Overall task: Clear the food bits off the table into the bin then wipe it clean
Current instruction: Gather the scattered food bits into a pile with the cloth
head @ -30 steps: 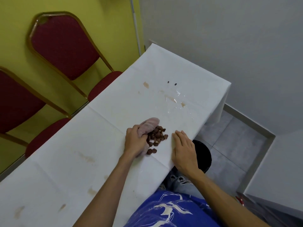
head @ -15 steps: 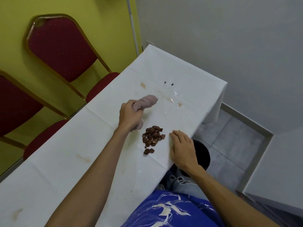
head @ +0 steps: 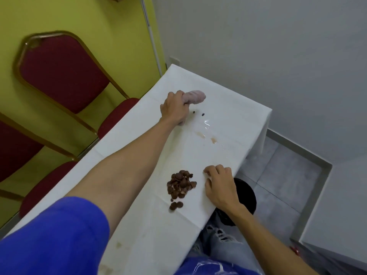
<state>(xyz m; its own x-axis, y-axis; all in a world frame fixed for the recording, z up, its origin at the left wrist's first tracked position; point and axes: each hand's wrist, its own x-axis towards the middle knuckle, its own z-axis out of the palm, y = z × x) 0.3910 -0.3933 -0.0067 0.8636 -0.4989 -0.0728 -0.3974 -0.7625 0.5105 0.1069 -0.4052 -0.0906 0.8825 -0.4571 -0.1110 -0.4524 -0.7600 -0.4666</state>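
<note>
One cloth (head: 195,96), one heap (head: 180,182), two crumbs (head: 194,111)

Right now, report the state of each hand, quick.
Left hand: grips the pink cloth.
Right hand: open, holds nothing, fingertips resting on the table beside the food bits.

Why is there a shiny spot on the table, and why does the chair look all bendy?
Head view: the shiny spot is light bouncing off something wet on the table. Head view: the wide-angle lens bends the red chair near the picture's edge and makes the blue sleeve look huge.
</note>
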